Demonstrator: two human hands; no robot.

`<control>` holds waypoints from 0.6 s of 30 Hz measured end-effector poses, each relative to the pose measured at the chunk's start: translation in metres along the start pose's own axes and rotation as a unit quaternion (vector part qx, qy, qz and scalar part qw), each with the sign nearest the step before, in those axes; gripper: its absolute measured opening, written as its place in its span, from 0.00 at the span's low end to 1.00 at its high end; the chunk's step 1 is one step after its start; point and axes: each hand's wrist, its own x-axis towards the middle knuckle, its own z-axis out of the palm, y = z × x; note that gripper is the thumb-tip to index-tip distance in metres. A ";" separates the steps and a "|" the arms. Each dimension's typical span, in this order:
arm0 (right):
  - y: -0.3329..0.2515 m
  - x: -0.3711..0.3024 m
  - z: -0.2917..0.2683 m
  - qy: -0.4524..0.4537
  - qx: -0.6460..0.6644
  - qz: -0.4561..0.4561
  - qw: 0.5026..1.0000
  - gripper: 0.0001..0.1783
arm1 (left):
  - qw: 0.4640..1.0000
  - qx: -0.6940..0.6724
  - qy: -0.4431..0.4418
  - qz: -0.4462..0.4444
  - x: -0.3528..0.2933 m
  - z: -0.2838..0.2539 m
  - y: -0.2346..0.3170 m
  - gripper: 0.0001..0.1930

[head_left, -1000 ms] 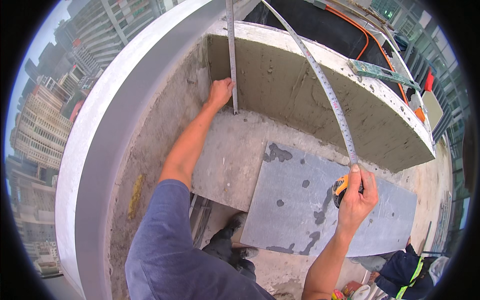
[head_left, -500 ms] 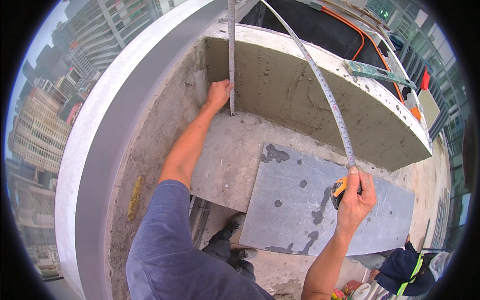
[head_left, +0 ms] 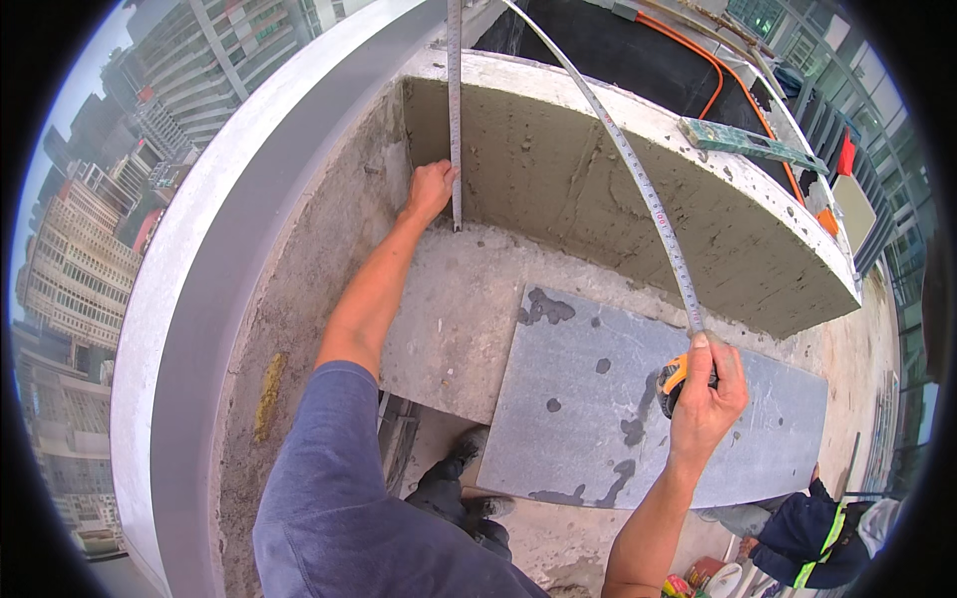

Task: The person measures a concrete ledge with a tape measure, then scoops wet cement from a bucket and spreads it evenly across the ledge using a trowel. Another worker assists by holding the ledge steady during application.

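My right hand (head_left: 708, 401) holds the yellow-and-black case of a tape measure (head_left: 671, 387) over a grey slab (head_left: 558, 448) with dark wet patches. From the case, the pale metal tape blade (head_left: 653, 204) arcs up and leftward to the top of the picture. It comes down again as a straight upright length, its free end at the concrete ledge (head_left: 449, 319). There my left hand (head_left: 432, 189) pinches the blade's edge with closed fingers, beside the inner corner of a rendered low wall (head_left: 598, 189).
A green spirit level (head_left: 753, 143) lies on the wall top, near an orange cable (head_left: 713, 75). Left runs a curved grey parapet (head_left: 199, 329) with a long drop to city buildings. A co-worker in a dark jacket (head_left: 812, 538) is at lower right, by some buckets (head_left: 716, 578).
The upright tape blade and my left hand have shifted very slightly left. My right hand and the case have barely moved; the view itself has drifted a little.
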 end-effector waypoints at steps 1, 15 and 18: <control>0.001 0.000 -0.001 0.001 0.000 0.003 1.000 0.07 | 1.000 -0.003 0.001 0.000 0.002 0.001 -0.002 0.12; 0.115 -0.119 -0.180 -0.131 0.115 0.178 0.969 0.10 | 0.986 -0.149 0.021 0.069 -0.092 0.009 0.134 0.16; 0.139 -0.192 -0.258 -0.093 0.188 0.336 0.918 0.11 | 0.987 -0.136 -0.054 0.060 -0.117 0.004 0.222 0.15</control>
